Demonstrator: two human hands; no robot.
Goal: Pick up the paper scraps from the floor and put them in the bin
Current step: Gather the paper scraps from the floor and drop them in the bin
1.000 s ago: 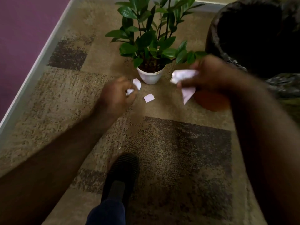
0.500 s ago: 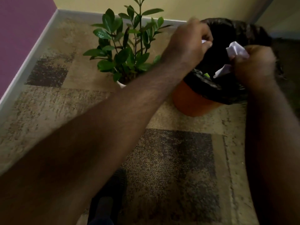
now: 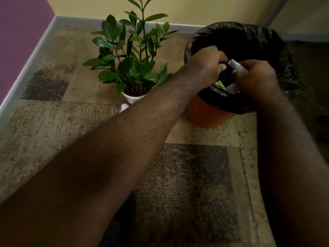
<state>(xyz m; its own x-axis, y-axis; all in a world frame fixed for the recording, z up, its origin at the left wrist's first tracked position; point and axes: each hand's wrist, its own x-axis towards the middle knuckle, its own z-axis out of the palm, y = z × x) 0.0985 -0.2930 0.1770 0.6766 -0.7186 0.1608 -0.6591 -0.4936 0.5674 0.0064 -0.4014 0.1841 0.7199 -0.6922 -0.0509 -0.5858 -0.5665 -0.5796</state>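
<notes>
1. Over the mouth of the bin (image 3: 204, 113), at the far right of the scene, both hands meet above the black liner (image 3: 249, 32).
2. The right hand (image 3: 258, 81) has its fingers curled and clamped on a bunch of white paper scraps (image 3: 235, 65); one pale edge pokes out above the knuckles and another bit shows below the hand, just inside the bin's near rim.
3. The left hand (image 3: 206, 65) reaches in from the left across the rim, its fingers bent downward and together. Whether they hold any paper cannot be told, since the fingertips point away into the dark of the liner.
4. The two hands sit just beside each other, nearly touching at the paper.
5. A small green scrap (image 3: 220, 85) lies inside the bin against the liner, between the two hands.
6. The bin itself is orange and stands on a patterned brown and tan carpet (image 3: 187, 184).
7. Left of the bin, close to it, a leafy potted plant (image 3: 131, 56) stands in a white pot (image 3: 132, 98), partly hidden by the left forearm.
8. Beyond them a pale skirting board runs along a yellow wall (image 3: 204, 9), with a purple wall (image 3: 19, 32) at the far left.
</notes>
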